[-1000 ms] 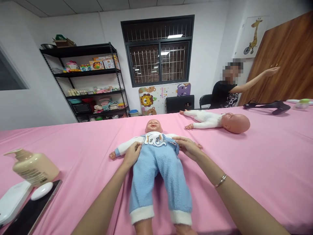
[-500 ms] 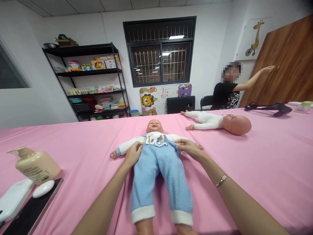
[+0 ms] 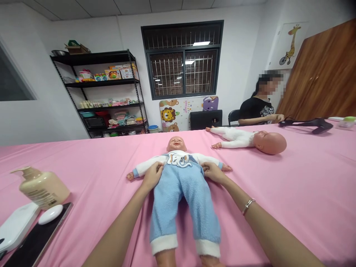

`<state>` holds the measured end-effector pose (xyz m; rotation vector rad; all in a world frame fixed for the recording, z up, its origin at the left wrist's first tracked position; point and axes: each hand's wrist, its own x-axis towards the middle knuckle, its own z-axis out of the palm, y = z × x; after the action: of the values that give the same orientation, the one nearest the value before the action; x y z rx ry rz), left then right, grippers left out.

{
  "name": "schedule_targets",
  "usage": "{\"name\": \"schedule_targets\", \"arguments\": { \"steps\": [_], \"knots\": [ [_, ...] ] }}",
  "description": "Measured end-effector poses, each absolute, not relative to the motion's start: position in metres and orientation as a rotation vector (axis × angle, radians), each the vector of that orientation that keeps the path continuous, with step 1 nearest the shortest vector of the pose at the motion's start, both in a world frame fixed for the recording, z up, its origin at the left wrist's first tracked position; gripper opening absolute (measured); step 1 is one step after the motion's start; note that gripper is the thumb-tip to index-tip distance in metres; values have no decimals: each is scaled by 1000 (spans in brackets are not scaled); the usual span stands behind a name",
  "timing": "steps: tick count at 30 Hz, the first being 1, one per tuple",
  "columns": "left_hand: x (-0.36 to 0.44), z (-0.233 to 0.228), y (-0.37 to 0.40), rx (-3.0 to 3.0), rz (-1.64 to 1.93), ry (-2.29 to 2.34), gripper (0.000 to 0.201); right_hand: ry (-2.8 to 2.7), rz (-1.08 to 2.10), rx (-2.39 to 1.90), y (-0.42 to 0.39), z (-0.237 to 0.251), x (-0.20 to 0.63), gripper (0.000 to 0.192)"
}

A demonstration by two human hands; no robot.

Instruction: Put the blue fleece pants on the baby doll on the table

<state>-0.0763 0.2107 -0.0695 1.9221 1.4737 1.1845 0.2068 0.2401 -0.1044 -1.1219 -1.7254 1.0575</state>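
Where the left hand (image 3: 152,175) and right hand (image 3: 213,173) pinch the trousers (image 3: 182,180), fingertips are partly hidden. Below the grip, the doll (image 3: 177,158) loses its feet to the bottom edge. Left of it, phone (image 3: 39,237) and case (image 3: 19,224) run out of frame; the bottle (image 3: 44,187) bears print too small to read. Beyond, rightward, the person's head (image 3: 268,82) is pixelated.

on the pink-covered counter (image 3: 294,181), a tan pump bottle (image 3: 45,190) sits near a white device (image 3: 19,227) and a black phone (image 3: 35,239), a white oval piece (image 3: 50,215) on it. a white-clothed doll (image 3: 237,138) lies farther back; behind, a black rack (image 3: 96,58) holds boxes (image 3: 127,73).
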Motion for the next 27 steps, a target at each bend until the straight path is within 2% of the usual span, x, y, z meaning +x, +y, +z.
{"name": "schedule_targets", "arguments": {
  "steps": [4,6,10,13,16,21,27],
  "knots": [
    [-77,-70,211,1935,1192,1464,22,-1710,747,-1244,245,-107,210,9],
    [-76,-69,210,1932,1196,1454,22,-1650,774,-1215,243,-104,209,7],
    [-74,-66,207,1959,1195,1517,24,-1565,1198,-1046,232,-91,205,27],
    [-72,-64,205,1960,1215,1598,34,-1502,1323,-1003,227,-87,203,42],
    [-71,-63,204,1947,1214,1536,37,-1468,1258,-974,231,-93,200,45],
    [-72,-62,204,1828,1157,1354,35,-1584,995,-1098,240,-106,198,21],
    [-72,-60,204,1834,1140,1294,33,-1672,876,-1075,240,-108,196,31]
  ]
}}
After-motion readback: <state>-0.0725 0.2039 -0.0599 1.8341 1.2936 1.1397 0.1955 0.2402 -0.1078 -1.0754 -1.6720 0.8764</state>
